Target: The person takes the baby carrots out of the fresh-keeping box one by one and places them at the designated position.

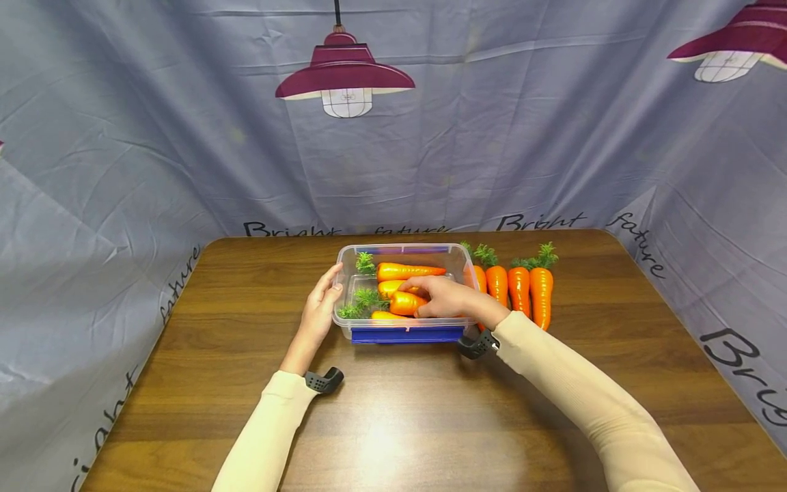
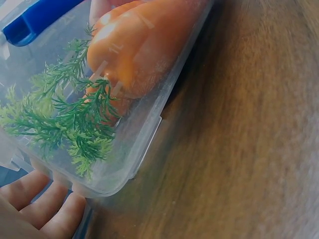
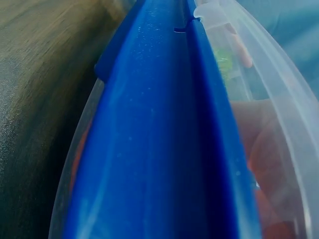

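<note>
A clear plastic container (image 1: 406, 322) with blue side clips stands toward the far side of the wooden table. Several orange carrots lie in it, their green tops (image 2: 65, 114) toward its left end. My right hand (image 1: 451, 297) reaches in over the right rim and grips a carrot (image 1: 404, 303) between fingers and thumb. Outside the left wall, my left hand (image 1: 318, 311) rests against the container with its fingers extended. In the right wrist view, the blue clip (image 3: 149, 124) fills the middle, and the right hand shows only partly through the clear wall.
More carrots (image 1: 541, 294) with leafy tops lie side by side just right of the container. The wooden table (image 1: 393, 417) extends toward me. A grey printed curtain (image 1: 430, 157) hangs behind it and at both sides.
</note>
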`<state>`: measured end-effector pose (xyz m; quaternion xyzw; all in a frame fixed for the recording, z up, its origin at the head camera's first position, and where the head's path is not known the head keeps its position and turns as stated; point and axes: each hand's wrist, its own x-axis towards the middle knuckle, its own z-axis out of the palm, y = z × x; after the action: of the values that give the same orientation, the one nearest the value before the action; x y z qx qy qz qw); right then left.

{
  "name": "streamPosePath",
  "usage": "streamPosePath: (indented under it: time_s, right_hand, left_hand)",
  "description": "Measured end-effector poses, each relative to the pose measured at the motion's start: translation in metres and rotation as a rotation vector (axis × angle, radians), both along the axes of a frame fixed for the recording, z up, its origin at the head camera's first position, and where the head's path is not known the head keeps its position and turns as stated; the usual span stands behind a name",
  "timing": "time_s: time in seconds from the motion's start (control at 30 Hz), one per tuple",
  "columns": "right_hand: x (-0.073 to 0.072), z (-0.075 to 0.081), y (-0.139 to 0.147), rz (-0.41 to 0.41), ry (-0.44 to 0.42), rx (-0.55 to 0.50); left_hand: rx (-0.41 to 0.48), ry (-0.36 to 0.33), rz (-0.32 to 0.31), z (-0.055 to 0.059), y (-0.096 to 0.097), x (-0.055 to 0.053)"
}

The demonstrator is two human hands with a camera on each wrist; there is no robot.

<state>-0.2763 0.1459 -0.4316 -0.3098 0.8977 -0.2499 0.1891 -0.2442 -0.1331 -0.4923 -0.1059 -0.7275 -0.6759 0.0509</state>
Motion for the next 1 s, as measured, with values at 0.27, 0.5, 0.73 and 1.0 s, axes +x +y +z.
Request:
streamPosePath:
  time_s: [0.27, 0.5, 0.73, 1.0]
  right_hand:
    - [0.0019, 0.0, 0.0, 0.014, 0.008, -0.002]
    - [0.0035, -0.0016, 0.0, 0.036, 0.038, -0.031]
    - [0.0045, -0.0015, -0.0008, 0.053, 0.071, -0.057]
    - [0.0048, -0.0012, -0.0013, 0.025, 0.0, -0.095]
  left_hand:
    - [-0.009, -0.008, -0.002, 0.0002, -0.0005, 0.0015]
    - [-0.01, -0.009, 0.001, 0.0003, -0.0003, 0.0013]
    - [-0.009, -0.002, -0.003, -0.0006, -0.0009, 0.0007]
    - [0.002, -0.002, 0.002, 0.0005, 0.0002, 0.0001]
